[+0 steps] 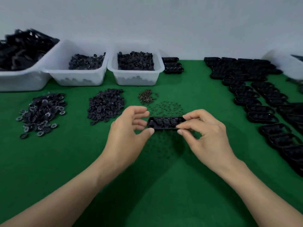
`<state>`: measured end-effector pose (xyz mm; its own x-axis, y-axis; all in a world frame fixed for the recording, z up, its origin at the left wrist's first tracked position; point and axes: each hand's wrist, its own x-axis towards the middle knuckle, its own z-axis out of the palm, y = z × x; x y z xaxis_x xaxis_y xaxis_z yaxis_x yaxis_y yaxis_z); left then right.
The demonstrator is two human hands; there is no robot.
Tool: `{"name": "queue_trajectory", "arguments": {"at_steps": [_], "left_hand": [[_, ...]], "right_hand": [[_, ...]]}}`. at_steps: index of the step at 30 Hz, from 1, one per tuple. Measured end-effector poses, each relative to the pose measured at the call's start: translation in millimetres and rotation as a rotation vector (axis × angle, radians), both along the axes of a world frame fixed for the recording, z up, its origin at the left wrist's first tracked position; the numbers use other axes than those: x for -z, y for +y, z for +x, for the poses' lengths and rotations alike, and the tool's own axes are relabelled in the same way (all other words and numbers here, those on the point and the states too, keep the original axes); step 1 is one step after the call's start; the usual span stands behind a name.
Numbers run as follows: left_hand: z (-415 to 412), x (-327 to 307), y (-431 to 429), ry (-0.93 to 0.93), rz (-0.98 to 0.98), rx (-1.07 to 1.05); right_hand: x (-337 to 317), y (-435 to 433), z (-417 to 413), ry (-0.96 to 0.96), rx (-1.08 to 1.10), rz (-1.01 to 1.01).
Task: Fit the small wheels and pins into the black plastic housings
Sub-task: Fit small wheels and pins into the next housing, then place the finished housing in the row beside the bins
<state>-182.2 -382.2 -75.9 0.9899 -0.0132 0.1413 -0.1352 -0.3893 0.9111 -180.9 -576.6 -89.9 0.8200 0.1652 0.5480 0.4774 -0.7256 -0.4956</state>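
The black housing [165, 123], wheels seated inside, is at mid-worktop [164, 185], its right end pinched by my right hand [206, 133]. My left hand [126, 133] hangs loose at its nine o'clock, gripping nothing. Pins [165, 108] lie at twelve o'clock, wheel piles [105, 105] at ten.

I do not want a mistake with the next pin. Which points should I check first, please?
1. Right hand grips housing: ok, pinched at its right end.
2. Left hand free: ok, nothing visible in it.
3. Wheels in housing: ok, three show.
4. Loose pins near: ok, scattered just behind the housing.
5. Any pin fitted yet: cannot tell, too small.
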Motion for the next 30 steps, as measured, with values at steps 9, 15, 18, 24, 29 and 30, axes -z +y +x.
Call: {"name": "queue_trajectory", "arguments": {"at_steps": [9,15,18,24,29,30], "left_hand": [[133,-7,-81,0.165,-0.229,0.073],[204,15,-109,0.229,-0.188,0.027],[225,22,-114,0.244,-0.168,-0.002],[237,26,-120,0.266,-0.109,-0.024],[237,26,-125,0.270,-0.035,-0.009],[237,26,-125,0.278,-0.010,-0.003]], "right_hand": [[-9,-53,141,-0.019,0.201,0.049],[12,-61,222,0.060,0.226,0.095],[22,-62,246,0.100,0.226,0.091],[33,-61,265,0.129,0.229,0.069],[36,-59,269,0.126,0.224,0.037],[36,-59,269,0.134,0.225,0.032]]}}
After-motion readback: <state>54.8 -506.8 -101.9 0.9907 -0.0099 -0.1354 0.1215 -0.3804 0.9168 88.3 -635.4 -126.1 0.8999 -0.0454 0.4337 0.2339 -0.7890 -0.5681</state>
